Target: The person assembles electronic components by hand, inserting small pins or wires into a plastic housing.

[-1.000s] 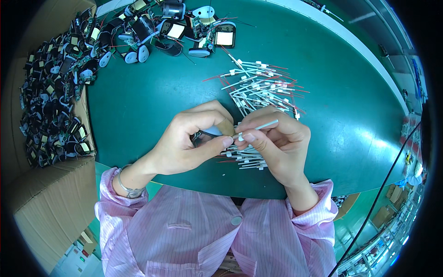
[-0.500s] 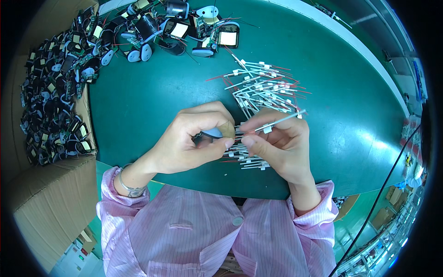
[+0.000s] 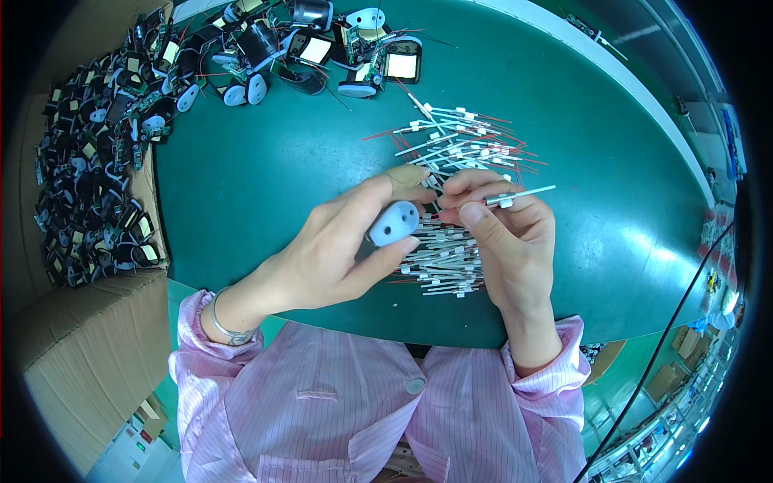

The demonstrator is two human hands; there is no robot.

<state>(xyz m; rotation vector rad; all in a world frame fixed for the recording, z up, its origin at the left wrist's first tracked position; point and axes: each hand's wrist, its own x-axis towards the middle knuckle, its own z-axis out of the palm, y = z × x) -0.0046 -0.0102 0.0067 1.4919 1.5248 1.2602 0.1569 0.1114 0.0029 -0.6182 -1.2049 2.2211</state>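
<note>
My left hand (image 3: 342,237) is closed round a small device with a grey-blue oval end piece (image 3: 394,223); two or three dark holes show in its face, and the fingers hide the rest. A tan wrap (image 3: 409,176) covers one fingertip of this hand. Close by on the right, my right hand (image 3: 511,233) pinches a thin white rod (image 3: 527,193) with a small white tag and a red wire at its inner end. Whether that wire touches the device I cannot tell. Under and beyond both hands lie piles of similar white rods (image 3: 447,253) with white tags, many with red wires.
Several black devices (image 3: 259,44) with grey-blue end pieces, green boards and loose wires lie at the back left of the green table (image 3: 612,177). A cardboard box (image 3: 88,346) full of such devices stands along the left edge. A black cable (image 3: 656,346) runs down the right side.
My left hand has turned the device so that its oval end faces up. My right hand has shifted slightly right with the rod, and the gap between the hands has widened.
</note>
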